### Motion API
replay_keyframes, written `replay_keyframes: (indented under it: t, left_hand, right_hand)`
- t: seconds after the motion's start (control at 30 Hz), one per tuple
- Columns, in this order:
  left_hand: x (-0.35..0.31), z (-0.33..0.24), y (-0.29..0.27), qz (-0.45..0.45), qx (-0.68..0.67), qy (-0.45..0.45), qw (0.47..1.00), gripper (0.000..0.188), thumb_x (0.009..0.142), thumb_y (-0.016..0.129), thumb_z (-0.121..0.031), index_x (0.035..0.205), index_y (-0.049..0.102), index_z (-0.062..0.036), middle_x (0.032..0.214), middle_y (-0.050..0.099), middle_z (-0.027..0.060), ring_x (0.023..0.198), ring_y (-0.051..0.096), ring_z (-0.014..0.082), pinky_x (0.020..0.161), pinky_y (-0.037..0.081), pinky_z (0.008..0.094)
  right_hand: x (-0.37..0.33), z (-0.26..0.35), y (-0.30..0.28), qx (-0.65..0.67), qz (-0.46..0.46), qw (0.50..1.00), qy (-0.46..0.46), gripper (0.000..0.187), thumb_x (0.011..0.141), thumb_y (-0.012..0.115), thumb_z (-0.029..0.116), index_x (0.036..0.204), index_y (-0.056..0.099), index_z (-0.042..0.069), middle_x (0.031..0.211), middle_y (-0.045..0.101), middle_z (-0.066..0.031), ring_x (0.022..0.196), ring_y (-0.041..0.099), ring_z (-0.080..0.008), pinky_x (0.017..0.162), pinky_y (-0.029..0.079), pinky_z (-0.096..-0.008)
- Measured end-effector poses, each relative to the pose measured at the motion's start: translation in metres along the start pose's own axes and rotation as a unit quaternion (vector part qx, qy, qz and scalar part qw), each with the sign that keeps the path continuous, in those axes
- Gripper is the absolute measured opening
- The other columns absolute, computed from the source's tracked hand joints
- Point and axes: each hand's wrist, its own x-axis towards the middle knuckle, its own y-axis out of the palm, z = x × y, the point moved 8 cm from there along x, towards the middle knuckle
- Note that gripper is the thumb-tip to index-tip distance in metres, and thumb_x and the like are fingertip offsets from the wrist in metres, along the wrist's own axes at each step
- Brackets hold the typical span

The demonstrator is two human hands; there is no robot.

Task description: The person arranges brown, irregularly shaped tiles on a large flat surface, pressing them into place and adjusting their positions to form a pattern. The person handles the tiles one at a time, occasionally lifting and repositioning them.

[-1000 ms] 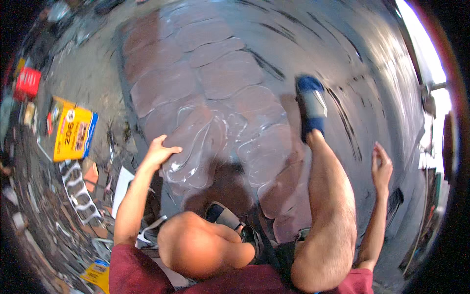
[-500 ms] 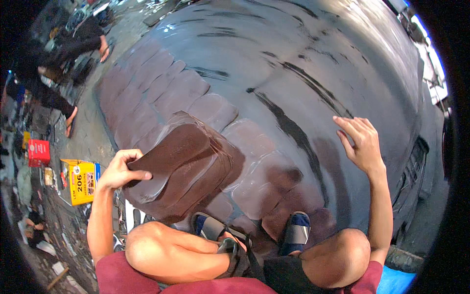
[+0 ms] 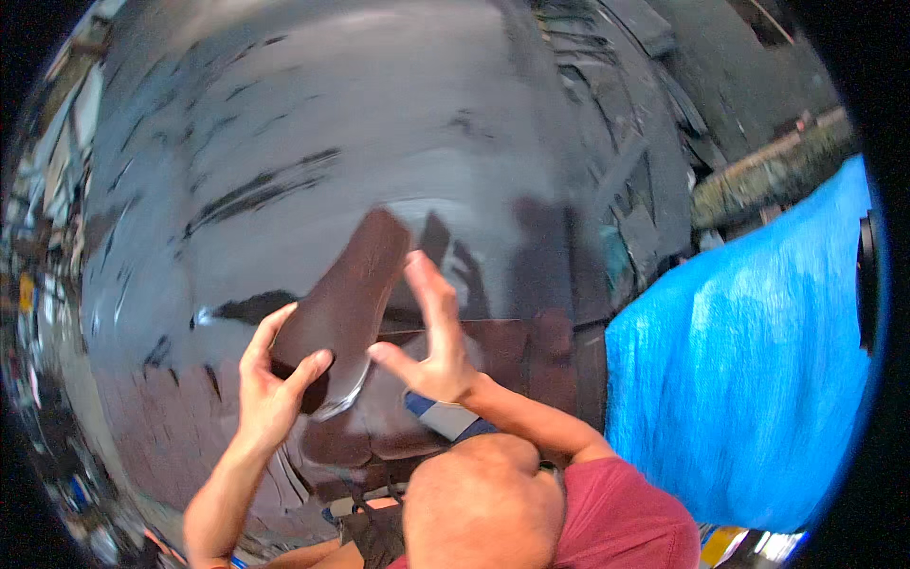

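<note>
My left hand (image 3: 265,398) grips a stack of brown insoles (image 3: 343,289), thumb on top and fingers at the left edge. The stack is tilted, and clear film shows at its lower edge. My right hand (image 3: 436,346) is beside the stack's right edge with thumb and fingers apart; whether its fingertips touch the insoles I cannot tell. Beneath both hands spreads a large dark grey sheet (image 3: 398,104) with black streaks. Brown sole-shaped pieces (image 3: 498,356) lie side by side on its near part, and more cover the left (image 3: 152,427).
A bright blue tarp (image 3: 739,351) rises at the right, next to the sheet. Dark scraps (image 3: 635,142) lie along the sheet's far right edge, by a worn ledge (image 3: 768,171). My slippered foot (image 3: 450,417) stands among the brown pieces. Blurred clutter fills the left rim.
My view has swung to the right, bringing the blue tarp in. The stack is now over the sheet's grey part, and my right hand has come close to it.
</note>
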Motion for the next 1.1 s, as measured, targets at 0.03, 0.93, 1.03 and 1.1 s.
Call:
replay_keyframes:
  t: [0.03,0.93,1.03,1.1]
  left_hand:
    - [0.019,0.002,0.034,-0.003,-0.088,-0.010,0.996,0.051,0.086,0.081,-0.004,0.132,0.058,-0.0044,0.120,0.069,0.0060,0.113,0.064,0.0171,0.102,0.048,0.0333]
    - [0.192,0.099,0.331,0.070,0.038,0.091,0.993,0.040,0.085,0.072,0.010,0.121,0.066,-0.0058,0.097,0.071,0.0005,0.090,0.067,0.0099,0.085,0.056,0.0264]
    - [0.193,0.091,0.334,0.038,0.069,0.145,0.986,0.040,0.083,0.071,0.010,0.120,0.068,-0.0043,0.094,0.071,0.0041,0.085,0.068,0.0125,0.081,0.058,0.0284]
    - [0.195,0.095,0.337,0.045,0.093,0.120,0.987,0.046,0.081,0.074,0.008,0.124,0.065,-0.0064,0.098,0.070,0.0055,0.089,0.069,0.0163,0.084,0.058,0.0308]
  right_hand:
    - [-0.003,-0.028,-0.021,0.109,0.016,0.986,0.127,0.095,0.086,0.084,0.027,0.161,0.031,0.003,0.162,0.037,-0.0208,0.148,0.037,-0.0339,0.119,0.035,-0.0446]
    - [-0.103,-0.253,-0.235,-0.061,-0.175,0.906,0.380,0.030,0.078,0.086,0.008,0.104,0.071,0.004,0.093,0.078,-0.0090,0.085,0.075,-0.0170,0.077,0.059,-0.0318]
    - [-0.107,-0.255,-0.235,-0.033,-0.201,0.905,0.373,0.031,0.079,0.086,0.008,0.106,0.071,0.005,0.093,0.078,-0.0092,0.084,0.075,-0.0176,0.075,0.060,-0.0326]
    - [-0.104,-0.249,-0.234,-0.062,-0.201,0.896,0.391,0.034,0.080,0.085,0.008,0.110,0.069,0.006,0.092,0.078,-0.0102,0.082,0.075,-0.0188,0.073,0.060,-0.0333]
